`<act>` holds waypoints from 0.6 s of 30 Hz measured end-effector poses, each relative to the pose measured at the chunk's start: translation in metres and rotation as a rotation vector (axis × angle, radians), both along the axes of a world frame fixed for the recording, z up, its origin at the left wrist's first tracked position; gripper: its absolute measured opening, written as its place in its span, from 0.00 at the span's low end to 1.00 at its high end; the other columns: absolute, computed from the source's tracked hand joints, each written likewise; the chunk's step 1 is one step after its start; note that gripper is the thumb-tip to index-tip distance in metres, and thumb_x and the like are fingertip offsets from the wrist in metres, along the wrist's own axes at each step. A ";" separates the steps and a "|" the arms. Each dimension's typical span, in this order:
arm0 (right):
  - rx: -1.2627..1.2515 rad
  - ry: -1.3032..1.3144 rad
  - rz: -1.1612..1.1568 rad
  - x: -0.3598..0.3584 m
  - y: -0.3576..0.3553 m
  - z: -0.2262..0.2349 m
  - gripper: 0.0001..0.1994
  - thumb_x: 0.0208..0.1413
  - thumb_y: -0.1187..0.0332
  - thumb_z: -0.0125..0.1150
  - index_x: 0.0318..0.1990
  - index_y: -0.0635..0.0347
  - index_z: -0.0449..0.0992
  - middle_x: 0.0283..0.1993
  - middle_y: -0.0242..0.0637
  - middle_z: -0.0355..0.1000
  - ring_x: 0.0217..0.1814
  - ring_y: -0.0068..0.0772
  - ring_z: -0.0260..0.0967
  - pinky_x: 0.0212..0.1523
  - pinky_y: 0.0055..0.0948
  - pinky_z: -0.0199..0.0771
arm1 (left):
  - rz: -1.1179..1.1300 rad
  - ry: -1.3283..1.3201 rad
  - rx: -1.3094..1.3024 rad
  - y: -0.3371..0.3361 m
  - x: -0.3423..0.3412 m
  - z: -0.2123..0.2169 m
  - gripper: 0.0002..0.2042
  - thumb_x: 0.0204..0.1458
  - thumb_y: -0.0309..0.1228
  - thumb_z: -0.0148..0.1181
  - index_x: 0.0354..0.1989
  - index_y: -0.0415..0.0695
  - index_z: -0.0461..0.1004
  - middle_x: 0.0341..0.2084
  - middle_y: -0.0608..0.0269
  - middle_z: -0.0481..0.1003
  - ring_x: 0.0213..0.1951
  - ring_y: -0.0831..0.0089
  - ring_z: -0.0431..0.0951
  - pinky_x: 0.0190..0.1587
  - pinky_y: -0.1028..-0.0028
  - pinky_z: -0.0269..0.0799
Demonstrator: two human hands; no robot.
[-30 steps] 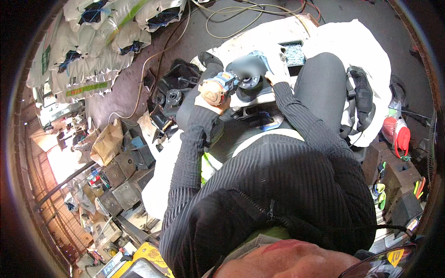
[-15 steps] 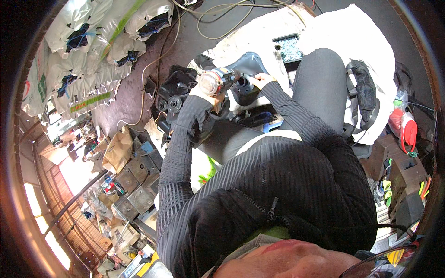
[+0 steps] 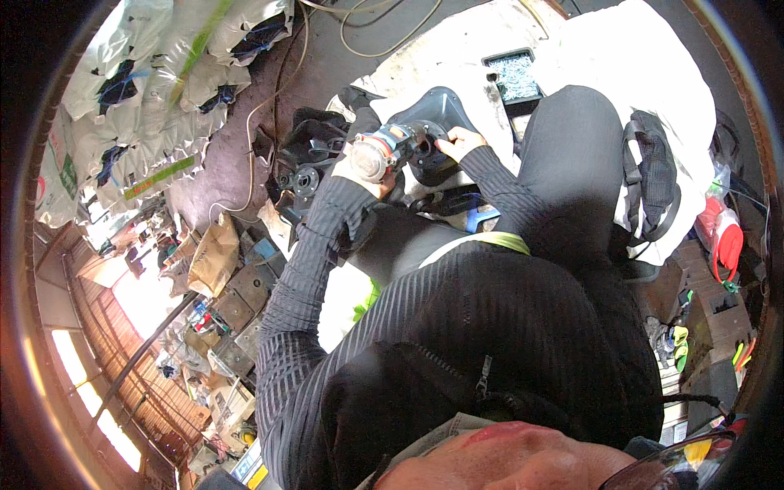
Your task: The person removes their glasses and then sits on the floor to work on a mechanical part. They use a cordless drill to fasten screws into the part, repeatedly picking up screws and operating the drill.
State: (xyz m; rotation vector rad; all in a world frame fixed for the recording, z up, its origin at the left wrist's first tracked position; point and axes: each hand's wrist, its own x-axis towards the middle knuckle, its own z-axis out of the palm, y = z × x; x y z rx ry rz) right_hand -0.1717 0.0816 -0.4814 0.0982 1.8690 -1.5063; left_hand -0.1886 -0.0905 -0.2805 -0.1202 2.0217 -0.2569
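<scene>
My left hand (image 3: pixel 365 177) is wrapped round a cordless drill (image 3: pixel 377 155) with a pale round end, its front toward the right. The drill's nose is at the round hub of a dark grey moulded plastic part (image 3: pixel 445 106) in front of my lap. From the right, my right hand (image 3: pixel 464 144) reaches to that hub with thumb and forefinger pinched; what lies between the fingertips is too small to make out. More black plastic parts, one a round flanged piece (image 3: pixel 306 182), lie left of the drill.
A black tray (image 3: pixel 508 59) of small shiny pieces lies on the white sheet (image 3: pixel 637 57) beyond my knee. Right of my leg is a black strapped pouch (image 3: pixel 651 163). White bags (image 3: pixel 163 106) are stacked at the far left, and a hose (image 3: pixel 251 143) runs across the floor.
The view has shifted slightly. The drill and both hands stay at the plastic part's hub, the drill's nose still against or close to it.
</scene>
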 end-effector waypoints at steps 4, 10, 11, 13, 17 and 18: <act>0.000 -0.043 0.013 -0.002 0.005 0.014 0.15 0.41 0.55 0.61 0.28 0.57 0.72 0.14 0.30 0.61 0.17 0.20 0.56 0.20 0.24 0.56 | -0.152 0.232 0.189 -0.012 0.013 -0.014 0.25 0.40 0.42 0.55 0.47 0.45 0.65 0.45 0.51 0.67 0.48 0.59 0.67 0.52 0.67 0.61; 0.021 0.041 0.050 -0.007 0.014 0.013 0.16 0.43 0.53 0.59 0.29 0.57 0.72 0.16 0.31 0.65 0.20 0.23 0.61 0.23 0.25 0.61 | -0.060 0.196 0.235 -0.020 0.012 -0.045 0.23 0.42 0.47 0.52 0.49 0.56 0.65 0.50 0.62 0.65 0.54 0.63 0.60 0.58 0.70 0.50; 0.016 0.067 0.076 -0.004 0.012 0.012 0.16 0.43 0.53 0.59 0.29 0.57 0.73 0.17 0.32 0.66 0.20 0.24 0.62 0.24 0.25 0.62 | 0.187 0.178 0.193 -0.008 0.008 -0.025 0.22 0.42 0.46 0.54 0.49 0.60 0.66 0.51 0.64 0.64 0.55 0.65 0.57 0.59 0.69 0.47; 0.018 0.074 0.089 -0.007 0.009 0.021 0.17 0.43 0.52 0.59 0.30 0.56 0.73 0.18 0.33 0.67 0.22 0.26 0.64 0.26 0.26 0.64 | 0.114 0.205 0.229 0.009 0.006 0.004 0.26 0.40 0.45 0.56 0.51 0.55 0.64 0.53 0.59 0.61 0.56 0.64 0.57 0.60 0.71 0.47; 0.021 0.126 0.053 -0.004 -0.004 0.013 0.20 0.41 0.51 0.60 0.32 0.60 0.74 0.23 0.35 0.70 0.25 0.27 0.65 0.29 0.24 0.66 | 0.038 0.499 0.372 0.009 0.052 0.024 0.26 0.41 0.45 0.54 0.50 0.48 0.63 0.50 0.54 0.64 0.53 0.63 0.62 0.55 0.71 0.57; -0.036 0.181 0.021 -0.005 -0.003 0.005 0.22 0.41 0.51 0.60 0.36 0.62 0.74 0.29 0.39 0.71 0.30 0.29 0.67 0.34 0.24 0.67 | 0.302 0.427 0.197 0.022 0.066 0.036 0.22 0.43 0.44 0.51 0.46 0.47 0.66 0.44 0.55 0.68 0.49 0.65 0.67 0.51 0.71 0.61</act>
